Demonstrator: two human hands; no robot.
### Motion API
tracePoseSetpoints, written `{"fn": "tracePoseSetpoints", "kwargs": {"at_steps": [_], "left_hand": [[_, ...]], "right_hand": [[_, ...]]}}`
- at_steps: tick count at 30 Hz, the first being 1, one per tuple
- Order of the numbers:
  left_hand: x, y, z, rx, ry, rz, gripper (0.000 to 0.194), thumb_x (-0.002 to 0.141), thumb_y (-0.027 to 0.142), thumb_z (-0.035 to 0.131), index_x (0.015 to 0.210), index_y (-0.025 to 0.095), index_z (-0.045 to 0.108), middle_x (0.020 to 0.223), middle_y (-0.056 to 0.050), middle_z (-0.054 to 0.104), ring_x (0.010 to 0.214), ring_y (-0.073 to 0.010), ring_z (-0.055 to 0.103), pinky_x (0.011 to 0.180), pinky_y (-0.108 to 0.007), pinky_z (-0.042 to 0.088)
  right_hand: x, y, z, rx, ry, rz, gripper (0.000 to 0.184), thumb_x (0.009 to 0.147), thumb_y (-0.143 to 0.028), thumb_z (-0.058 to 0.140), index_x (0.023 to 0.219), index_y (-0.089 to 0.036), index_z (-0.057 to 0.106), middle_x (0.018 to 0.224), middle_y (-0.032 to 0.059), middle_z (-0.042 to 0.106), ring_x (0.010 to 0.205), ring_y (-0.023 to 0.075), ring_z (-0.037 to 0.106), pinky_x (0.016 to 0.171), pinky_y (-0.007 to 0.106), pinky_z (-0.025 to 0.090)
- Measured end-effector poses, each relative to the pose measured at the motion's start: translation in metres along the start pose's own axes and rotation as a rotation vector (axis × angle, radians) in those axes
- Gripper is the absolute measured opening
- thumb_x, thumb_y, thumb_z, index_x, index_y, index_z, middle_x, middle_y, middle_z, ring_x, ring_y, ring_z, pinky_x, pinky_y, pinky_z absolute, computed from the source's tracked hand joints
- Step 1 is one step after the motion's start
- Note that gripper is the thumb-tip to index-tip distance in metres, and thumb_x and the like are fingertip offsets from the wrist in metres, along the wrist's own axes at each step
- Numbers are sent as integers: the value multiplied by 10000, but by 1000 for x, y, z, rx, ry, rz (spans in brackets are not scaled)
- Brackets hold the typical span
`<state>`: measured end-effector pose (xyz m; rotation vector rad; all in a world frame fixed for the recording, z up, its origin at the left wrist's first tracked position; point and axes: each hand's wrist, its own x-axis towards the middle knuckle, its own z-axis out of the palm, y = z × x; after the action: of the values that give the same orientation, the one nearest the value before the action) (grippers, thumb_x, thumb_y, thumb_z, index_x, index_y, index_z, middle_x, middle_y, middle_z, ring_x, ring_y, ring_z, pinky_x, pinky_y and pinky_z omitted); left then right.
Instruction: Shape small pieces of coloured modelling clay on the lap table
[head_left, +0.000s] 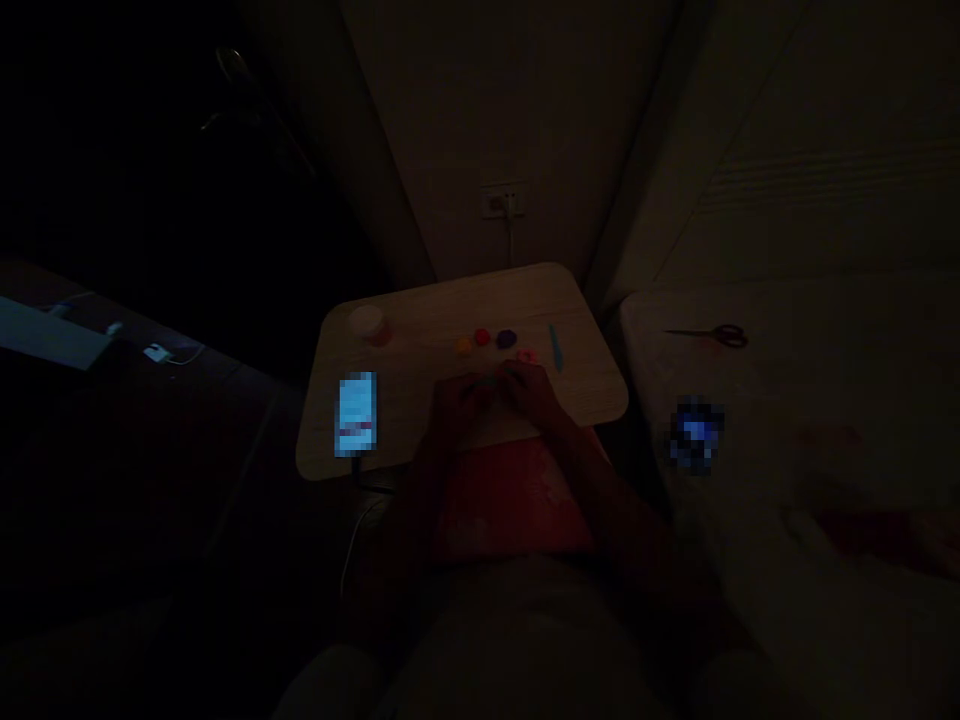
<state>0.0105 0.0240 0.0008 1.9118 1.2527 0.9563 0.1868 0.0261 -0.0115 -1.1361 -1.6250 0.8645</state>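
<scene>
The room is very dark. My left hand (455, 402) and my right hand (529, 390) meet over the near part of a small wooden table (420, 300), fingers curled together around something too dim to name. Just beyond them lie small lumps of clay: a yellow one (463, 346), a red one (482, 337), a purple one (506, 338) and a pink one (527, 355). A thin blue tool (556, 347) lies to their right.
A lit phone (356, 412) with a cable lies at the table's near left. A small round tub (369, 324) stands at the far left. On the bed to the right lie scissors (716, 335). A wall socket (503, 202) is behind the table.
</scene>
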Motion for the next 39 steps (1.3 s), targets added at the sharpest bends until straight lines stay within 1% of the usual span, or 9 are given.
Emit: {"fn": "tracePoseSetpoints", "kwargs": {"at_steps": [3,8,16,22,26,29,32,35,39], "left_hand": [[2,-2,2,-62,64,-44,227,891,342,630,830,159,750,721,-19,720,670,-161,645,669,-262,513],[3,-8,4,-212,145,-35,280,868,369,662,1047,168,739,988,-68,770,883,-197,712,826,-307,572],[5,-16,4,-306,299,-87,381,826,432,722,1098,165,711,1143,-112,748,1026,-230,712,923,-364,581],[6,-19,2,-271,243,-118,335,813,439,726,985,152,735,1015,-92,766,949,-225,718,905,-371,579],[6,-14,1,-248,172,-64,319,883,422,646,1055,166,727,1098,-90,751,1047,-227,692,967,-369,547],[6,-14,3,-263,231,-40,355,882,403,652,1156,178,663,1164,-99,721,1068,-216,676,965,-347,537],[6,-13,5,-274,316,-36,323,878,378,656,1133,182,622,1087,-83,715,972,-187,683,886,-307,551],[5,-11,4,-223,232,-16,220,901,353,621,1030,179,657,1009,-65,725,936,-183,686,876,-310,549],[6,-12,4,-198,119,20,254,887,352,650,1068,177,688,1058,-80,738,970,-207,695,903,-341,547]], "right_hand": [[1,1,2,21,78,-1,310,915,-393,509,690,-199,599,659,13,613,639,154,517,641,279,396],[1,9,5,147,196,86,278,892,-435,576,825,-195,700,792,45,696,734,187,609,713,310,479],[1,12,5,126,120,101,201,811,-348,683,935,-207,755,880,58,753,779,200,661,733,325,517],[0,11,3,120,91,87,117,757,-288,740,834,-201,760,870,72,771,799,208,684,774,335,528],[0,13,5,161,67,5,118,738,-261,753,836,-196,761,917,75,774,853,207,706,816,333,538],[0,14,6,168,49,-46,114,762,-240,721,864,-202,757,979,75,768,918,201,708,845,327,542],[0,13,6,132,7,-53,107,777,-245,713,866,-200,752,957,75,764,881,196,705,804,318,541],[-1,11,7,83,11,-6,134,765,-277,739,870,-196,721,872,57,749,777,182,682,732,304,526],[-2,9,8,137,100,57,291,757,-349,756,987,-210,645,870,42,725,755,176,665,689,292,520]]}}
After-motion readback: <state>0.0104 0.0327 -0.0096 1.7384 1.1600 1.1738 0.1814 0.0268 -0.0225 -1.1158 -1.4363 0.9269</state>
